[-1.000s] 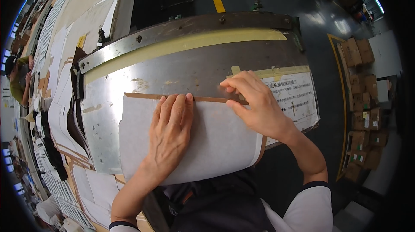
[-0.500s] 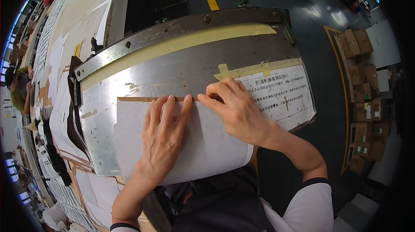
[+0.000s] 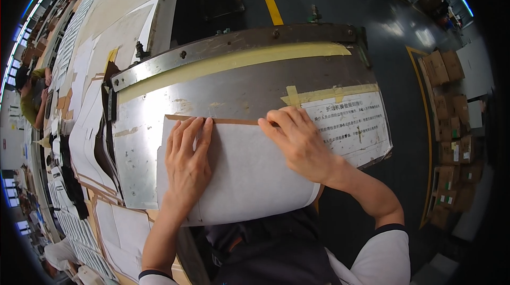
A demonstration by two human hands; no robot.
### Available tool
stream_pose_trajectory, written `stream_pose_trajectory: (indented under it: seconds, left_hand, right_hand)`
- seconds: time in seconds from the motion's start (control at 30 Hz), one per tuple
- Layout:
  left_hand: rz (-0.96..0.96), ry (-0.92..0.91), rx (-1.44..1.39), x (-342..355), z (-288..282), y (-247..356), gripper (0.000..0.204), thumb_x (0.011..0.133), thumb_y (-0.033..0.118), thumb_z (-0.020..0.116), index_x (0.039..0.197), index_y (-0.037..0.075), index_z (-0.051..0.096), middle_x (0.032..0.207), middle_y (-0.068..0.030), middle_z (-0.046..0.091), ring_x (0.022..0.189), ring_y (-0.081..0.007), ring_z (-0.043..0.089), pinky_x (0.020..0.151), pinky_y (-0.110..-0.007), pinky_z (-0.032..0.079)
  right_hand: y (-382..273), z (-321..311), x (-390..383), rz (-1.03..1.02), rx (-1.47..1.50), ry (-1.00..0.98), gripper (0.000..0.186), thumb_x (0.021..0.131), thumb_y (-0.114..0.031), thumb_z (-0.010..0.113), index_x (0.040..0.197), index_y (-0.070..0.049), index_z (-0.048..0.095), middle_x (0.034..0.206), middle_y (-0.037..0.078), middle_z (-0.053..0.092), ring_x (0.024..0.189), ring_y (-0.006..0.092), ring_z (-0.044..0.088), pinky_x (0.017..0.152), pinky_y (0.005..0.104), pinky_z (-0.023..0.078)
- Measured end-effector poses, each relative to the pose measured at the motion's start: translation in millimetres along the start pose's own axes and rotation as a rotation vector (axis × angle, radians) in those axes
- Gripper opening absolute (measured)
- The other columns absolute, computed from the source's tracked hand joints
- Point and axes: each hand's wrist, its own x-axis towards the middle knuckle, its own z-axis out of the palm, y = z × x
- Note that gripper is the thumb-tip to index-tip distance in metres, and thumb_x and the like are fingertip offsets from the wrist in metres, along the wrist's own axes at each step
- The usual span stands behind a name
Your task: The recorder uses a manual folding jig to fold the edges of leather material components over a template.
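Note:
A large white-backed sheet lies over the near part of a metal plate, its near side curving down toward my apron. Along its far side runs a narrow brown strip, which looks like the sheet's edge turned over. My left hand rests with fingers stretched out on the sheet, fingertips at the strip's left part. Farther right, my right hand is closed in a pinch on the sheet's brown edge. Its curled fingers hide what lies beneath them.
A metal bar with bolts crosses the plate's far side, with yellow tape beside it. A printed paper is taped at right. Stacked sheets lie left. A person works far left; cardboard boxes stand right.
My left hand has slid left along the brown strip, and its fingers are closer together. The gap between my hands is wider. The whole view has shifted slightly.

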Motion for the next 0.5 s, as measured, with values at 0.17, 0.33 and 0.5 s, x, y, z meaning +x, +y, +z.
stream_pose_trajectory:
  seconds: [0.17,0.33,0.5]
  left_hand:
    - [-0.004,-0.026,-0.038,5,2,6,0.055,0.082,-0.003,0.065,0.136,0.002,0.064,0.123,-0.0123,0.062,0.121,-0.0328,0.058,0.106,-0.048,0.047]
    - [0.000,0.062,0.005,2,9,-1,0.051,0.083,-0.003,0.063,0.134,-0.001,0.066,0.123,-0.0127,0.063,0.120,-0.0334,0.059,0.106,-0.048,0.046]
    - [-0.023,0.098,-0.001,-2,11,-4,0.049,0.084,-0.004,0.060,0.132,0.000,0.068,0.124,-0.0130,0.064,0.122,-0.0349,0.058,0.110,-0.049,0.044]
  right_hand:
    - [-32,45,46,-0.134,-0.246,-0.013,0.034,0.082,-0.008,0.065,0.112,0.008,0.067,0.110,0.015,0.059,0.108,0.0281,0.055,0.094,0.0391,0.046]
    - [-23,34,32,-0.155,-0.339,-0.033,0.031,0.078,-0.006,0.066,0.106,0.008,0.069,0.111,0.016,0.060,0.106,0.0289,0.058,0.094,0.0390,0.048]
    - [-9,-40,-60,0.166,-0.281,0.016,0.043,0.078,0.008,0.061,0.120,0.009,0.066,0.116,0.017,0.062,0.113,0.0351,0.059,0.098,0.0476,0.046]
